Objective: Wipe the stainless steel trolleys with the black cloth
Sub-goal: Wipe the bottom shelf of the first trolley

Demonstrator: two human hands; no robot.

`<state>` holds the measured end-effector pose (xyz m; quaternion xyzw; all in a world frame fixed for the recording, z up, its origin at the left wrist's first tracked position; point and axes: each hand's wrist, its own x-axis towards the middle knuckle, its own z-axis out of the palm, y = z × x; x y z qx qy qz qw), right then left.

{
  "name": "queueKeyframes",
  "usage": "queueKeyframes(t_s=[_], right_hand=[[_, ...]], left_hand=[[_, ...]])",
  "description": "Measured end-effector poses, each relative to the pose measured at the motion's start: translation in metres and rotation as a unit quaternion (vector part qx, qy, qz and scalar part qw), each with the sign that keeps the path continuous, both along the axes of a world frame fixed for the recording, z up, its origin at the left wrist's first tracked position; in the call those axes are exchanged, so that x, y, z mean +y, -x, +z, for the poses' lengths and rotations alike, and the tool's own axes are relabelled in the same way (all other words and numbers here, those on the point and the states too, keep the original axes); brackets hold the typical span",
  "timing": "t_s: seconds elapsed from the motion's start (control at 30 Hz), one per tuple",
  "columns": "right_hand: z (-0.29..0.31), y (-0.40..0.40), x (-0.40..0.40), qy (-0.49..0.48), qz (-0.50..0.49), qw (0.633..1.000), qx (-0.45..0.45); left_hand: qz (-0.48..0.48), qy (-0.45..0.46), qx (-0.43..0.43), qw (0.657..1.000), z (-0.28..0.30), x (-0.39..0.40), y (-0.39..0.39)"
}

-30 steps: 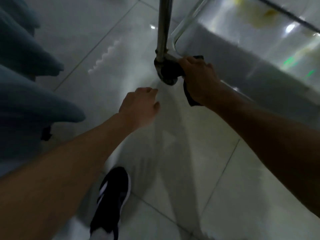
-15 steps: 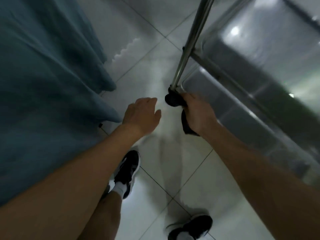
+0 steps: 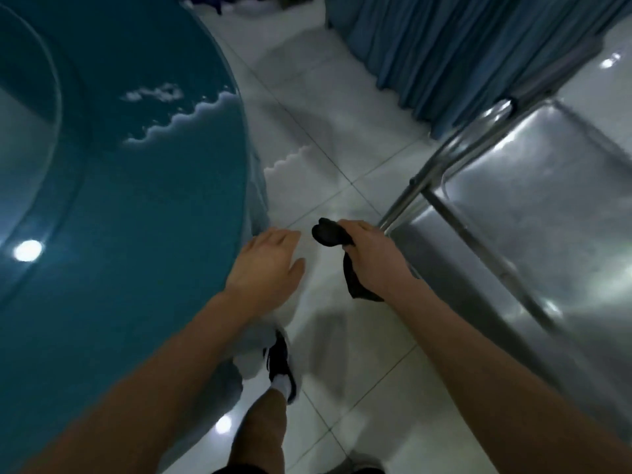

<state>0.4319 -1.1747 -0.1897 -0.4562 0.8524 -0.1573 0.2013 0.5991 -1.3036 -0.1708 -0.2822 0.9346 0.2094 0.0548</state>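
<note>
Tiled floor point(image 3: 342, 159), round teal worktop point(image 3: 119, 200) at left. Right hand point(image 3: 371, 256) grips the limp, light black cloth point(image 3: 333, 234) bunched (ends dangling) beside the rigid, slick trolley point(image 3: 533, 206); left hand point(image 3: 268, 261) relaxed, holding nothing.

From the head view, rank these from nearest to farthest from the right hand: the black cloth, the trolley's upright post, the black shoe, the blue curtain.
1. Black cloth: gripped in the right hand itself.
2. Trolley's upright post: just beyond the hand, rising up and to the right.
3. Black shoe: below and left, on the floor.
4. Blue curtain: far at the top right.
</note>
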Motion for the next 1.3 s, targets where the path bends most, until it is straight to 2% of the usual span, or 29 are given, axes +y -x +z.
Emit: queueKeyframes(t_s=[0.27, 0.53, 0.77, 1.03, 1.3], right_hand=[[0.093, 0.023, -0.078, 0.019, -0.004, 1.000, -0.002], [0.144, 0.057, -0.126, 0.041, -0.021, 0.999, 0.011], [0.163, 0.131, -0.151, 0.057, -0.043, 0.997, 0.021], [0.165, 0.251, -0.167, 0.074, -0.087, 0.993, 0.017], [0.174, 0.345, -0.169, 0.085, -0.143, 0.986, 0.023]], left_hand=[[0.055, -0.018, -0.012, 0.998, 0.070, -0.102, 0.006], [0.054, -0.006, 0.010, 0.998, 0.113, -0.165, 0.041], [0.010, 0.010, 0.024, 1.000, 0.133, -0.200, 0.131], [-0.030, 0.041, 0.018, 0.999, 0.154, -0.240, 0.267], [-0.065, 0.037, 0.044, 0.996, 0.175, -0.260, 0.377]])
